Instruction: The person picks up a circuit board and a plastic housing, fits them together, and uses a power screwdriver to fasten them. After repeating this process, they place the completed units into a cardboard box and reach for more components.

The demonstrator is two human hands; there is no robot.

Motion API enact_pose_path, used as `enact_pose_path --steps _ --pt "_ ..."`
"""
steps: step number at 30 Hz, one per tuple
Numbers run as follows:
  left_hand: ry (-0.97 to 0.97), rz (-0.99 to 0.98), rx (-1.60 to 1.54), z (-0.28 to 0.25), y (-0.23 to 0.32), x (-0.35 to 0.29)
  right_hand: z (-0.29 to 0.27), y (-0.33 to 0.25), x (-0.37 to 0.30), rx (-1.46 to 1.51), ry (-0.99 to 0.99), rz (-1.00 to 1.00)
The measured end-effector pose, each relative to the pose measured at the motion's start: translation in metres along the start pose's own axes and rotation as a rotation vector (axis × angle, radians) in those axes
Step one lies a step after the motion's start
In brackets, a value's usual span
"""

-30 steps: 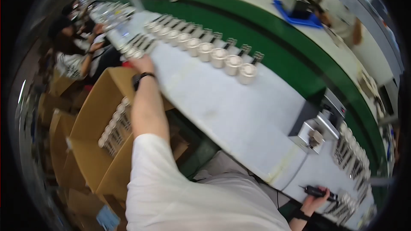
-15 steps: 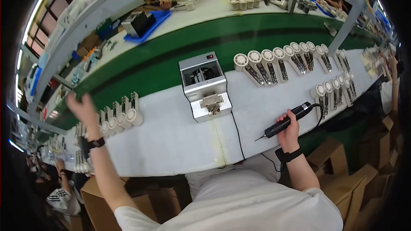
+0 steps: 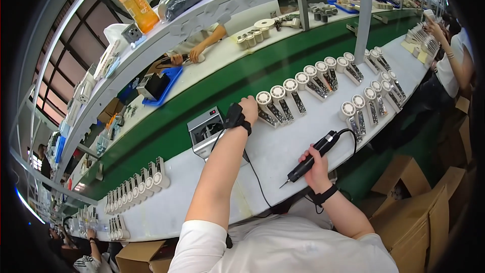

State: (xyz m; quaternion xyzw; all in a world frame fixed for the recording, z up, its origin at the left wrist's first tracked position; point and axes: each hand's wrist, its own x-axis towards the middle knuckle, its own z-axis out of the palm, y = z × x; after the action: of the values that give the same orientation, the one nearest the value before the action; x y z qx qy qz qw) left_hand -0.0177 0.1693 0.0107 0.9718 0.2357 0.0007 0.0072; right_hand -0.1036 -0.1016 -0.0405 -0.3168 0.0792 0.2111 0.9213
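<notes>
My right hand is closed around a black electric screwdriver with a thin bit, held tilted over the near part of the white table. The bit points down and left, and nothing touches its tip. My left arm stretches across the table. My left hand is at the left end of a row of white handheld fans, right beside the nearest fan. Its fingertips are partly hidden, so a grip on that fan cannot be made out. The fans lie with their circuit boards exposed in the handles.
Left of my left forearm stands a silver machine, partly covered by that arm. More fans lie in a second row at right, and others at left. A black cable crosses the table. Cardboard boxes stand at lower right.
My left hand has swung from the far left across the table, past the machine, to the fan row. The view has turned. The right hand still holds the screwdriver.
</notes>
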Motion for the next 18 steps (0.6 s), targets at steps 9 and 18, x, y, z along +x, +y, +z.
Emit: enact_pose_path --steps 9,18 --pt "0.195 0.307 -0.16 -0.07 0.009 -0.108 0.014 -0.019 -0.023 -0.132 0.078 -0.01" --pt "0.149 0.096 -0.857 -0.046 -0.085 -0.297 0.071 -0.064 -0.05 -0.4 -0.179 -0.279"
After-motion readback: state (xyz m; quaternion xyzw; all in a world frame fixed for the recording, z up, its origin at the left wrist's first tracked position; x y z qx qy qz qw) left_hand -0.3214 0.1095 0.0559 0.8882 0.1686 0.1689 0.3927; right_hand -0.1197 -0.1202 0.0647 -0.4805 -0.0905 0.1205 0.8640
